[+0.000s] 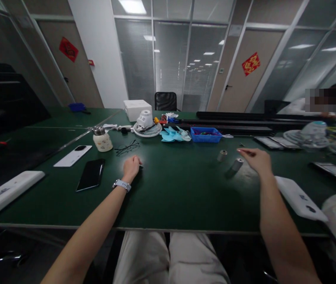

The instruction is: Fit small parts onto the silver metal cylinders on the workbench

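My left hand (131,167), with a watch (122,185) on its wrist, rests closed on the green table. A small pale tip shows beside its fingers; what it belongs to is hidden. Over the right side of the table is my right hand (258,159), its fingers drawn together and pointing left. Anything between those fingertips is too small to make out. Just left of that hand a silver metal cylinder (237,164) stands slightly tilted in view. Another metal cylinder (222,155) stands farther left, apart from the hand.
Phones (91,174), a jar-like flask (102,140) and glasses (126,147) lie to the left. Toward the back are a white fan (144,120), blue fan blades (172,135) and a blue tray (205,135). A white device (301,198) sits right. A person (296,107) is at far right.
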### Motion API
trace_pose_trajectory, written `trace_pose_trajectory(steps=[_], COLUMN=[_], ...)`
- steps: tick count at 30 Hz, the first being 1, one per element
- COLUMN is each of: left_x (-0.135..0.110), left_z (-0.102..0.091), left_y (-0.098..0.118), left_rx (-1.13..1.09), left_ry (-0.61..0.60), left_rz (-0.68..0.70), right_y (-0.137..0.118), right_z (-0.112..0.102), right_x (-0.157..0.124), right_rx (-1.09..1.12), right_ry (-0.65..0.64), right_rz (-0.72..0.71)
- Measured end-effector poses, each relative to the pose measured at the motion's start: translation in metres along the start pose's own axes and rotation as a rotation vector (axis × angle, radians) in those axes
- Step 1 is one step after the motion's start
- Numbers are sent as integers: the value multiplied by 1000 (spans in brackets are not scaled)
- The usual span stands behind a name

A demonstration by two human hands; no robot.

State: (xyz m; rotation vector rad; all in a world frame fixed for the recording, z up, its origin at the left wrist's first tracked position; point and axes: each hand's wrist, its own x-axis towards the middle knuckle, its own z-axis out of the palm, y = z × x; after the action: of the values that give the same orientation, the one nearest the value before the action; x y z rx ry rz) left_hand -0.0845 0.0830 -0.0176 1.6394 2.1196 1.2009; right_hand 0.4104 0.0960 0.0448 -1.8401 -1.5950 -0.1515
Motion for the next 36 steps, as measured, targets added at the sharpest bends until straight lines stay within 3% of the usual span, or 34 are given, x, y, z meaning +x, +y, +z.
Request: trace_pose_trajectory(steps=[4,9,17,22,26,29,33,36], left_x=[-2,-2,-2,-2,-3,-3,-2,-2], left_z=[-2,-2,-2,-2,-3,-4,-2,0], left_y=[2,2,3,2,2,2,1,3], left_rx=[14,7,10,4,19,24,14,0], left_ry=[-5,-11,-9,-18,-19,-22,-31,-40], left_rz=[-1,-2,1,8,13,7,23,41], right_y=[33,25,27,-3,-31,-36,-34,-53], right_z=[-10,-2,0,10,37,52,57,58], right_x=[-2,-4,-5,2,17,29,35,22], right_rx=[-44,19,-85,-265,-353,-389,-342,-150], right_ry=[-174,-208,-254,-86,-259,-326,-279,-227], right_rz=[216,177,150,-43,-157,-166,-91,-136])
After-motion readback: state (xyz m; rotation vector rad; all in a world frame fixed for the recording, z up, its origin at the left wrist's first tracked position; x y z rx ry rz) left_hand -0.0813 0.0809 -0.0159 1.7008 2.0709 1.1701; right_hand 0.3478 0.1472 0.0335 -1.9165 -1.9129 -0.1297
